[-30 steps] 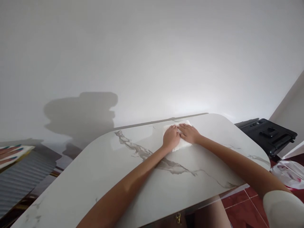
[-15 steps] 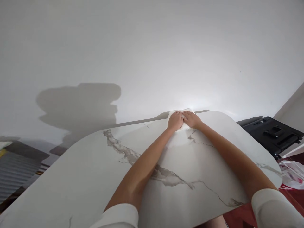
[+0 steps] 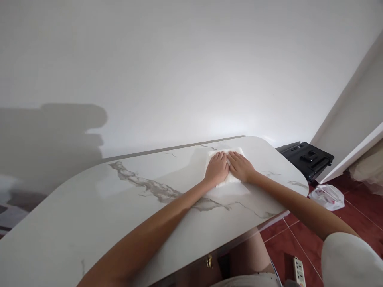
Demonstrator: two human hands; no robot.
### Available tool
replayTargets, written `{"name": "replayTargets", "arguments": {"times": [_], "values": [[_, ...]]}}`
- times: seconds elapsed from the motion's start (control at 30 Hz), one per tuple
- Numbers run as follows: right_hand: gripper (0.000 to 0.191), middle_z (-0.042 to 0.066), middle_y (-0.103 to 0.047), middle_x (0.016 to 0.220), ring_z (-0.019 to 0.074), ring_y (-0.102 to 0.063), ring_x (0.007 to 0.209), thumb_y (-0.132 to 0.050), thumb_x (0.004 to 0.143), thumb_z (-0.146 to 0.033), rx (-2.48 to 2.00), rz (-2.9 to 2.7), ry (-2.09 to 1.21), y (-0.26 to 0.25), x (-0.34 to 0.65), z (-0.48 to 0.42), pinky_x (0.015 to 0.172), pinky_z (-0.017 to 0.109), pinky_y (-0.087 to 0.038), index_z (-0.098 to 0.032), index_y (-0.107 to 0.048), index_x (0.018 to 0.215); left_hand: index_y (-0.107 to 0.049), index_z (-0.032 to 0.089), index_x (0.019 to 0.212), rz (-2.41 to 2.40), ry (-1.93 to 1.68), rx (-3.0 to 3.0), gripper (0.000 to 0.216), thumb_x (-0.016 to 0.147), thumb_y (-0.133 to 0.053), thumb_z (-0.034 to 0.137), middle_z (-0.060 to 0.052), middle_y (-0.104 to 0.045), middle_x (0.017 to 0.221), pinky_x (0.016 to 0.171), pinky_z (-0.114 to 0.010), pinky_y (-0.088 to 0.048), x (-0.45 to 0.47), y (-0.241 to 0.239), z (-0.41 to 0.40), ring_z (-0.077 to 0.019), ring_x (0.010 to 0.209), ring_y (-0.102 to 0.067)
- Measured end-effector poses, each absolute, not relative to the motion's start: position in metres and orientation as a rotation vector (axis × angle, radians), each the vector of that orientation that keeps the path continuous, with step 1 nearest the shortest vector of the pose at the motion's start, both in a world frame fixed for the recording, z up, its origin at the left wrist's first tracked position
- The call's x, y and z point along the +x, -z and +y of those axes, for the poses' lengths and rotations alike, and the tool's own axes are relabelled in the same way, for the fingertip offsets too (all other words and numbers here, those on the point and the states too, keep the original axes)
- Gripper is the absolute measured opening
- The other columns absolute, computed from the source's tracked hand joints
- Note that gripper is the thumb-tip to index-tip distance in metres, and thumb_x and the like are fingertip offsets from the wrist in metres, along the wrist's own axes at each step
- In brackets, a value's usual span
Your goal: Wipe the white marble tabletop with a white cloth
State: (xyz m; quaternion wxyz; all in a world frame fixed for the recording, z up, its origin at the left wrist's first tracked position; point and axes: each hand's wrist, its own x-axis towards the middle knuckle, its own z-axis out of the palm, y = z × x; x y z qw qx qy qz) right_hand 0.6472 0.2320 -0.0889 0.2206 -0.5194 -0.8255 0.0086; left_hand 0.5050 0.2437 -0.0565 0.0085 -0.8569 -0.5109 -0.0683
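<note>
A white cloth (image 3: pixel 229 181) lies spread on the marble-patterned tabletop (image 3: pixel 125 215), a little in from the wall side. Flat on top of it is my left hand (image 3: pixel 217 168), its fingers stretched out and pointing away from me. My right hand (image 3: pixel 241 166) rests beside it on the same cloth, also flat, with fingers extended. The two hands touch or nearly touch at the thumbs. Both palms press down and hide the middle of the cloth, whose edges show around them.
A white wall (image 3: pixel 179 79) rises behind the table. Beyond its right end are a black suitcase (image 3: pixel 308 157) and a clear plastic bag (image 3: pixel 327 197) on the red tiled floor (image 3: pixel 302 235). A power strip (image 3: pixel 299 271) lies on the floor below the near edge.
Both hands and the cloth have come back from the wall-side edge toward me. The view has turned right, showing more floor, the bag and the power strip.
</note>
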Motion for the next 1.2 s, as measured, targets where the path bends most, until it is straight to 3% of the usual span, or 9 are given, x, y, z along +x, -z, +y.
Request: {"name": "replayTargets", "arguments": {"times": [0.3, 0.53, 0.8, 0.9, 1.03, 1.2], "values": [[0.052, 0.021, -0.043, 0.143, 0.0301, -0.037, 0.135, -0.036, 0.094, -0.027, -1.270, -2.304, -0.044, 0.067, 0.645, 0.107, 0.110, 0.048, -0.035, -0.003, -0.043, 0.139, -0.037, 0.004, 0.140, -1.674, 0.183, -2.784, 0.054, 0.088, -0.033, 0.019, -0.016, -0.035, 0.150, 0.116, -0.045, -0.024, 0.490, 0.037, 0.122, -0.0276, 0.142, -0.027], [0.055, 0.013, -0.034, 0.150, 0.0264, -0.029, 0.139, -0.036, 0.095, -0.031, -1.225, -2.328, -0.255, 0.071, 0.699, 0.074, 0.112, 0.049, -0.032, -0.013, -0.034, 0.147, -0.028, 0.007, 0.147, -2.067, 0.076, -2.954, 0.065, 0.083, -0.035, 0.017, -0.009, -0.020, 0.156, 0.119, -0.039, -0.016, 0.534, 0.024, 0.092, -0.0235, 0.145, -0.012], [0.055, 0.010, -0.034, 0.150, 0.0268, -0.029, 0.139, -0.033, 0.095, -0.028, -1.257, -2.374, -0.258, 0.102, 0.758, 0.150, 0.113, 0.051, -0.029, -0.017, -0.032, 0.148, -0.028, 0.010, 0.147, -2.185, 0.175, -2.917, 0.062, 0.086, -0.032, 0.021, -0.007, -0.023, 0.156, 0.120, -0.034, -0.010, 0.599, 0.036, 0.155, -0.0194, 0.146, -0.014], [0.055, 0.010, -0.036, 0.150, 0.0264, -0.030, 0.139, -0.033, 0.094, -0.028, -1.261, -2.393, -0.261, 0.107, 0.755, 0.192, 0.115, 0.049, -0.027, -0.016, -0.034, 0.148, -0.038, 0.012, 0.142, -2.151, 0.313, -2.893, 0.058, 0.084, -0.036, 0.018, -0.008, -0.032, 0.153, 0.118, -0.034, -0.016, 0.596, 0.044, 0.197, -0.0201, 0.144, -0.021], [0.055, 0.010, -0.036, 0.150, 0.0269, -0.029, 0.139, -0.034, 0.093, -0.027, -1.349, -2.400, -0.280, 0.107, 0.731, 0.250, 0.115, 0.047, -0.025, -0.014, -0.035, 0.147, -0.057, 0.021, 0.124, -2.152, 0.556, -2.875, 0.048, 0.080, -0.038, 0.013, -0.003, -0.055, 0.137, 0.112, -0.031, -0.031, 0.572, 0.057, 0.264, -0.0192, 0.134, -0.040], [0.054, 0.010, -0.038, 0.149, 0.0258, -0.031, 0.138, -0.033, 0.092, -0.025, -1.386, -2.383, -0.266, 0.109, 0.695, 0.318, 0.114, 0.045, -0.027, -0.013, -0.038, 0.145, -0.058, 0.022, 0.124, -2.155, 0.749, -2.772, 0.047, 0.082, -0.038, 0.015, 0.000, -0.053, 0.138, 0.112, -0.032, -0.032, 0.539, 0.076, 0.336, -0.0188, 0.134, -0.042]]}}
